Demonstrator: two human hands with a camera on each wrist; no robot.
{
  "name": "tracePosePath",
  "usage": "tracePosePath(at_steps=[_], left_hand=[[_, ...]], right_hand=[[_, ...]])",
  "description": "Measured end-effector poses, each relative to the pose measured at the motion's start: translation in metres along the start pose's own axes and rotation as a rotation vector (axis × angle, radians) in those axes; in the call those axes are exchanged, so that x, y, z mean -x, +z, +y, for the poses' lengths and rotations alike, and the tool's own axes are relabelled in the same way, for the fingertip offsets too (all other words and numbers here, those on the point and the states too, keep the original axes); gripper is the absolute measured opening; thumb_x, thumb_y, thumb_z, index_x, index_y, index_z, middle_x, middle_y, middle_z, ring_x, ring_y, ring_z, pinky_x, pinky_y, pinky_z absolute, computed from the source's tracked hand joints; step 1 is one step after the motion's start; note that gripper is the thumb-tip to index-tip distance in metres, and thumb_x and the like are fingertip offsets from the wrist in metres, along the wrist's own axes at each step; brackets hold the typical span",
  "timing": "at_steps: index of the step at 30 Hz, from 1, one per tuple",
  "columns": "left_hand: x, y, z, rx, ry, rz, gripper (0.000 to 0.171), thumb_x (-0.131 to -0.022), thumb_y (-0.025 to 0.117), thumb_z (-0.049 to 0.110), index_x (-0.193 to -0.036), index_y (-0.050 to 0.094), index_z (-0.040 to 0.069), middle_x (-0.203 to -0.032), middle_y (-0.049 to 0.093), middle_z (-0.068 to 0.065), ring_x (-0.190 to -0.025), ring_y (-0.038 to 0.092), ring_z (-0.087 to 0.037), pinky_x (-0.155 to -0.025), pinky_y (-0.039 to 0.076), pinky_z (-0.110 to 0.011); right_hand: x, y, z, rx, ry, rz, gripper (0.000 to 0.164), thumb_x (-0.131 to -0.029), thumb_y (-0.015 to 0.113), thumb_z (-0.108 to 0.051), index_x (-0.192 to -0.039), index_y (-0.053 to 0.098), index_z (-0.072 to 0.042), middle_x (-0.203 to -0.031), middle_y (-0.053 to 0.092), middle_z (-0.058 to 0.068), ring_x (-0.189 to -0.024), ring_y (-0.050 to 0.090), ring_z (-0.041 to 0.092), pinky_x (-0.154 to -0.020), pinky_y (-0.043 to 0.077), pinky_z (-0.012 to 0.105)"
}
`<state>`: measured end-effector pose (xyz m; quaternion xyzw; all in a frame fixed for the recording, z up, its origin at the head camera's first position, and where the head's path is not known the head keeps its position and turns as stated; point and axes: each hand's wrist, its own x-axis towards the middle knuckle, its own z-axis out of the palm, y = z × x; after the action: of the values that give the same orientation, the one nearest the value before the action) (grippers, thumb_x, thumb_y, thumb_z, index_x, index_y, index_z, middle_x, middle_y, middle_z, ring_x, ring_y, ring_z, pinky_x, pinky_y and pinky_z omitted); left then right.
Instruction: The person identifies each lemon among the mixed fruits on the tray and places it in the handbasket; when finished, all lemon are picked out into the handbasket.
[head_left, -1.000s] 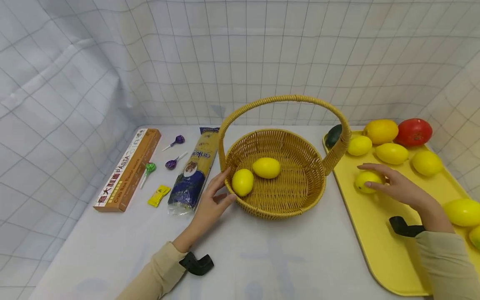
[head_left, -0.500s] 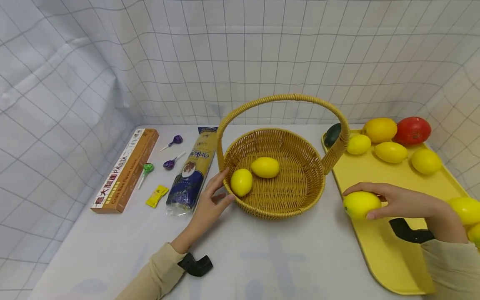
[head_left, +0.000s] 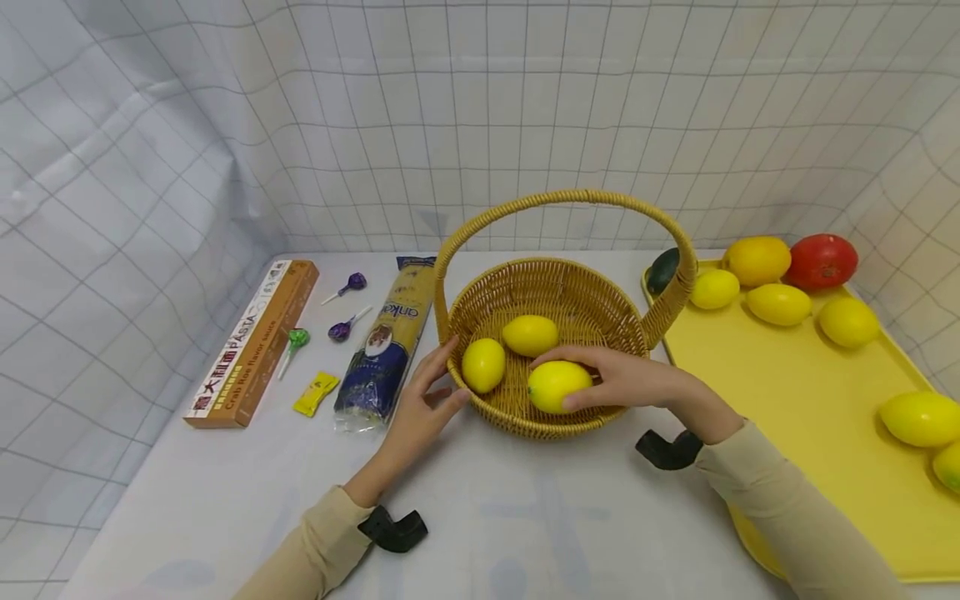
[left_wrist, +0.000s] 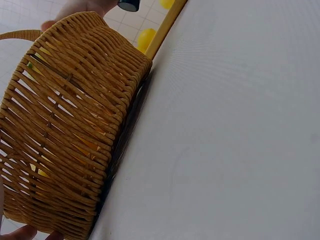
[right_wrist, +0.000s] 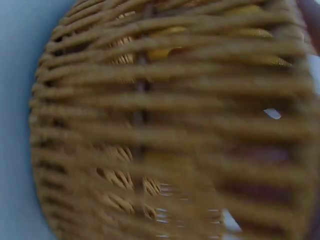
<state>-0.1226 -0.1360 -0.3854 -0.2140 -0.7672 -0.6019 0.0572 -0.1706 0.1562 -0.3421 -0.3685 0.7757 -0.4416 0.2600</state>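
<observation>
Around a yellow lemon (head_left: 556, 387), my right hand (head_left: 626, 385) curls its fingers and thumb, over the front right of the wicker basket (head_left: 581, 421). Whether this lemon touches the basket's bottom cannot be told. Inside lie two more lemons, one at the left wall (head_left: 483, 365) and one near the middle (head_left: 530, 335). My left hand (head_left: 420, 412) holds the basket's left rim with thumb and fingers. The left wrist view shows the woven outer wall (left_wrist: 75, 120), fingertips (left_wrist: 22, 233) at its lower edge. Weave (right_wrist: 165, 115) fills the blurred right wrist view.
A yellow tray (head_left: 750, 367) at the right carries several lemons (head_left: 780, 305), a red fruit (head_left: 821, 261) and a dark green one (head_left: 663, 271). At the left lie a pasta box (head_left: 255, 346), a spaghetti bag (head_left: 388, 342), lollipops (head_left: 297, 337) and a yellow candy (head_left: 316, 393). The arched handle (head_left: 570, 197) spans the basket.
My right hand has taken the lemon off the tray and carried it left, over the rim into the basket. My left hand has stayed at the rim.
</observation>
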Motion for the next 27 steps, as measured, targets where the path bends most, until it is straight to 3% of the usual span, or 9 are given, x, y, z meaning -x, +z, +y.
tracePosePath(at_steps=[6, 9, 12, 17, 22, 27], left_hand=[[0.001, 0.001, 0.000, 0.005, 0.005, 0.000, 0.062, -0.091, 0.063, 0.015, -0.143, 0.034, -0.002, -0.143, 0.030, -0.024, -0.120, 0.040, -0.047, -0.088, 0.039, -0.061], [0.001, 0.002, 0.000, 0.005, 0.005, -0.002, 0.063, -0.091, 0.063, 0.017, -0.143, 0.034, -0.003, -0.143, 0.030, -0.024, -0.120, 0.040, -0.047, -0.087, 0.039, -0.062], [0.001, 0.002, 0.000, 0.003, 0.002, -0.002, 0.062, -0.091, 0.063, 0.016, -0.143, 0.034, -0.002, -0.144, 0.030, -0.024, -0.120, 0.040, -0.046, -0.087, 0.039, -0.062], [0.000, 0.002, 0.001, -0.010, 0.000, 0.001, 0.061, -0.091, 0.063, 0.013, -0.143, 0.035, -0.001, -0.143, 0.032, -0.023, -0.120, 0.041, -0.044, -0.087, 0.040, -0.061], [0.001, 0.003, 0.001, -0.011, -0.004, 0.001, 0.061, -0.090, 0.063, 0.009, -0.142, 0.034, -0.004, -0.143, 0.031, -0.023, -0.120, 0.040, -0.045, -0.087, 0.040, -0.061], [0.004, 0.002, 0.000, -0.015, -0.001, 0.006, 0.062, -0.091, 0.063, 0.015, -0.143, 0.035, -0.002, -0.144, 0.031, -0.022, -0.121, 0.040, -0.045, -0.087, 0.040, -0.061]], right_hand=[[-0.025, 0.011, 0.003, 0.097, 0.051, -0.105, 0.055, -0.090, 0.064, -0.032, -0.139, 0.045, -0.013, -0.131, 0.048, 0.000, -0.111, 0.047, 0.016, -0.094, 0.038, 0.038], [-0.031, 0.015, 0.005, 0.111, 0.062, -0.109, 0.056, -0.091, 0.063, -0.031, -0.141, 0.042, -0.014, -0.135, 0.044, 0.001, -0.115, 0.044, 0.016, -0.096, 0.035, 0.038], [-0.035, 0.018, 0.006, 0.132, 0.039, -0.041, 0.052, -0.092, 0.061, -0.023, -0.140, 0.043, -0.011, -0.136, 0.044, 0.006, -0.117, 0.044, 0.020, -0.097, 0.036, 0.040], [-0.036, 0.019, 0.003, 0.229, 0.041, 0.166, 0.038, -0.093, 0.059, -0.012, -0.129, 0.053, -0.003, -0.121, 0.057, 0.011, -0.107, 0.054, 0.025, -0.088, 0.045, 0.039], [-0.008, 0.009, -0.008, 0.249, 0.024, 0.278, 0.035, -0.094, 0.059, -0.013, -0.127, 0.055, -0.002, -0.122, 0.057, 0.010, -0.105, 0.057, 0.026, -0.085, 0.047, 0.038], [0.061, -0.013, -0.018, 0.163, -0.040, 0.261, 0.035, -0.096, 0.054, -0.008, -0.131, 0.053, -0.008, -0.125, 0.056, 0.003, -0.109, 0.056, 0.021, -0.086, 0.047, 0.032]])
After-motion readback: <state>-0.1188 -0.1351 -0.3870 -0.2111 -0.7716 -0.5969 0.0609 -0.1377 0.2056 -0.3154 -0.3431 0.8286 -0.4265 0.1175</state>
